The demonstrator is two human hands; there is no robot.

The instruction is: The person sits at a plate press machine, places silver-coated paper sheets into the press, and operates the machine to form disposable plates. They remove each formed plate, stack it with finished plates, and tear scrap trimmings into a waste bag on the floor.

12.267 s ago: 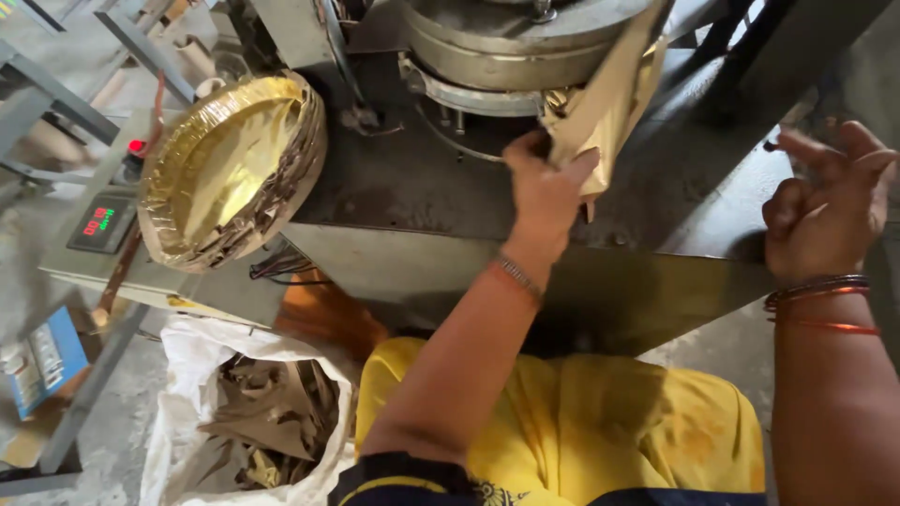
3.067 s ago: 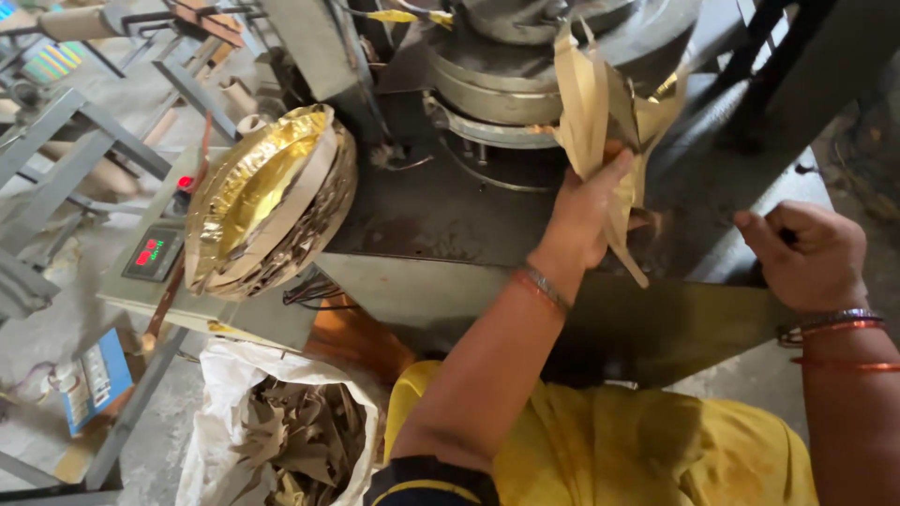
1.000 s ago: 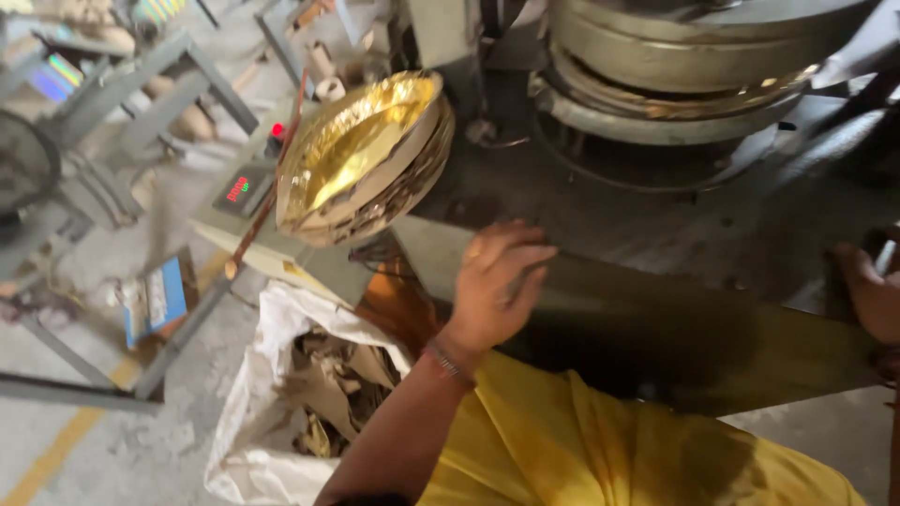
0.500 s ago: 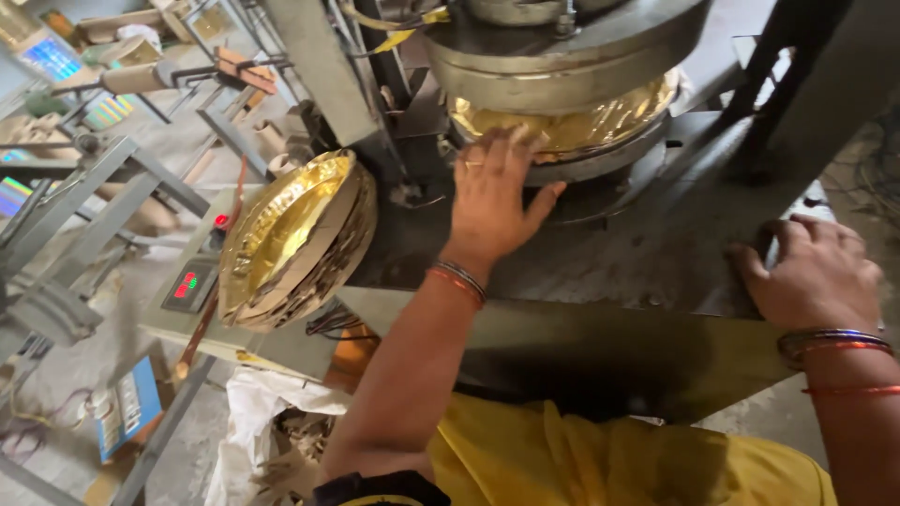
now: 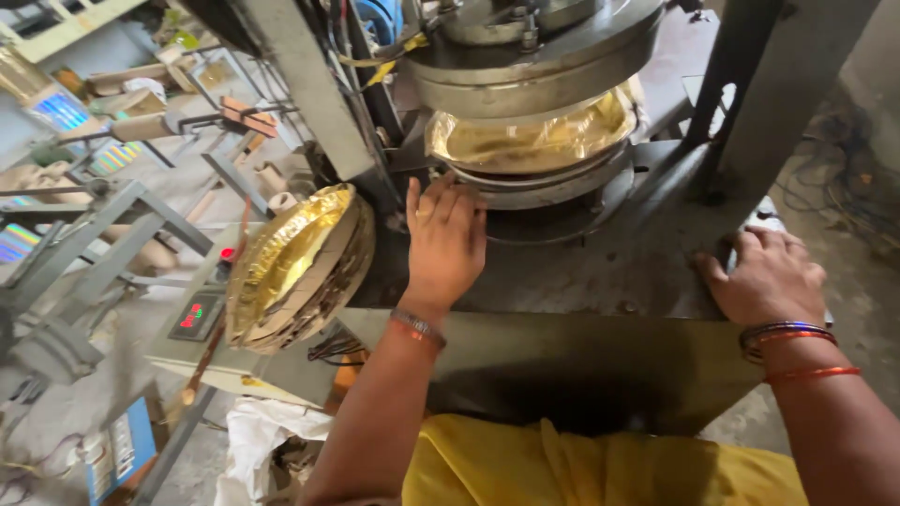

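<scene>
A round metal press [image 5: 539, 66] stands on a grey machine bed [image 5: 609, 262]. A gold foil sheet [image 5: 534, 141] lies between its upper and lower dies. My left hand [image 5: 443, 239] rests flat on the bed, fingers apart, touching the lower die's left rim. Empty-palmed, my right hand [image 5: 764, 274] lies on the bed's right edge over a small pale object; I cannot tell if it grips it. A stack of gold plates [image 5: 291, 267] leans on its edge to the left of my left hand.
A control box with a red digital display [image 5: 197, 317] sits left of the plates. A white sack of paper scraps [image 5: 267, 450] stands below. Grey metal frames and cardboard tubes [image 5: 122, 215] fill the left side. Cables lie on the floor at right [image 5: 844, 187].
The gold sheet I held up earlier now lies in the press. My left hand dropped toward the sack, then came back up onto the bed by the die. My right hand has settled on the bed's right edge.
</scene>
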